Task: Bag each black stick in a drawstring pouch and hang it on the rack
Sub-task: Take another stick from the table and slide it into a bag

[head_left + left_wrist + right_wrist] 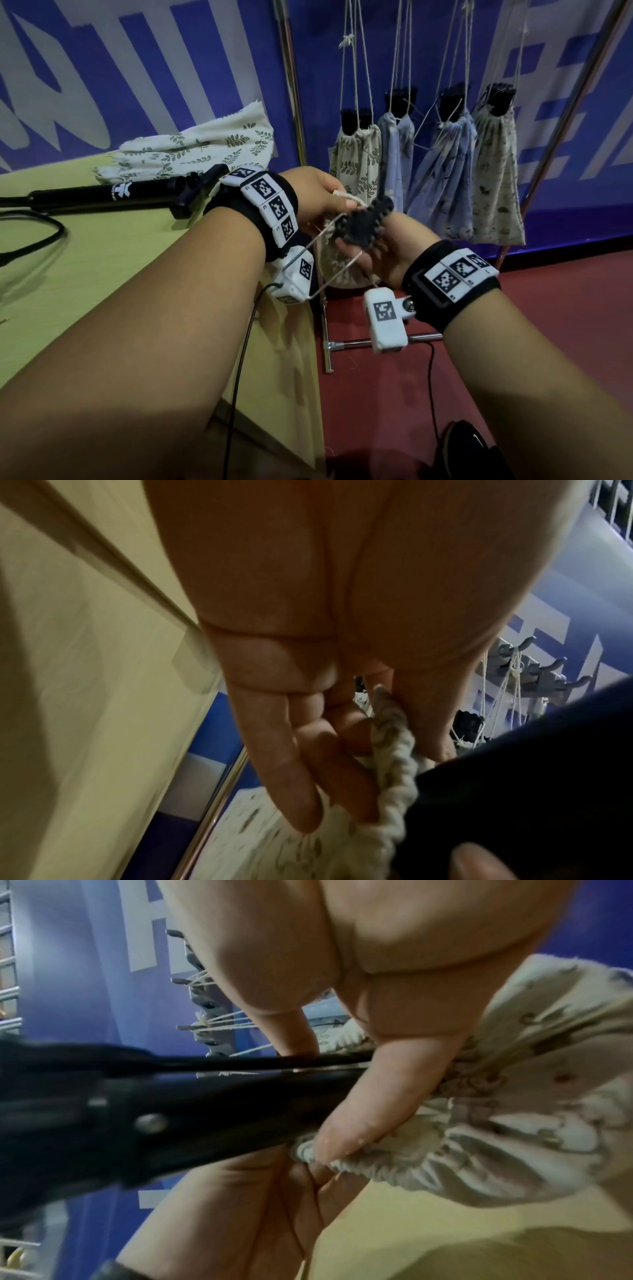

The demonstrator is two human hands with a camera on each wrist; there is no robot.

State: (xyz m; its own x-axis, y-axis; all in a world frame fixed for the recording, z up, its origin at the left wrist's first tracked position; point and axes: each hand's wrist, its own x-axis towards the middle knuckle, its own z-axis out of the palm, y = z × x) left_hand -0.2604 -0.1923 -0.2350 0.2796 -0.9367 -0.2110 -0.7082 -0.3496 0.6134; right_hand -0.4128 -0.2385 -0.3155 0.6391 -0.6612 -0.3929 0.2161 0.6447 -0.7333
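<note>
A cream leaf-print drawstring pouch [337, 265] hangs between my hands in front of the rack. A black stick [363, 222] stands in it, its ridged head poking out of the top. My left hand [342, 200] pinches the pouch's gathered rim [394, 764] between thumb and fingers, beside the dark stick [514, 791]. My right hand [359, 250] grips the pouch [514, 1096] at its neck, fingers curled against the stick [171, 1110]. The drawstring loop [329, 270] trails down toward my left wrist.
Several filled pouches [356, 154] hang by cords from the rack's hooks [548, 666], ahead and to the right. On the yellow-green table [102, 274] to the left lie another black stick [102, 195] and a pile of leaf-print pouches [205, 147]. The rack's foot [329, 346] stands on red floor.
</note>
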